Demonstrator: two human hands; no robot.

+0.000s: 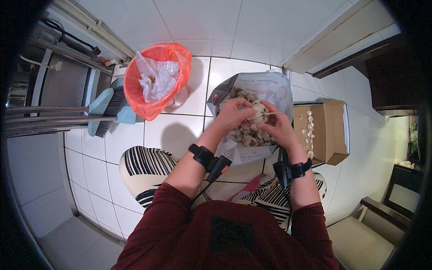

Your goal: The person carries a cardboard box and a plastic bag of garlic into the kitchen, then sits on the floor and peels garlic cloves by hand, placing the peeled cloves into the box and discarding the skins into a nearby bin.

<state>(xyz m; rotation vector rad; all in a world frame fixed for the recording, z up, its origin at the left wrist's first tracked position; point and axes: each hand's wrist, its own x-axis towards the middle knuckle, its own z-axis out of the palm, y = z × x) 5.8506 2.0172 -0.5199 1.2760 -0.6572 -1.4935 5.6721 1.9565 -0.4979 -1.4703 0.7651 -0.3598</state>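
Note:
My left hand and my right hand meet over a grey printed plastic bag that lies opened out with a heap of garlic bulbs and loose skins in it. Both hands have their fingers closed round a pale garlic bulb, with a thin dry strand or stem sticking out to the right. Just right of the bag is an open cardboard box, with a row of white garlic bulbs along its left side.
A bin with a red liner and crumpled white bags stands at upper left, beside brooms. The white tiled floor surrounds my bent knees. A tiled wall runs behind, a dark wooden piece stands at right and a chair at lower right.

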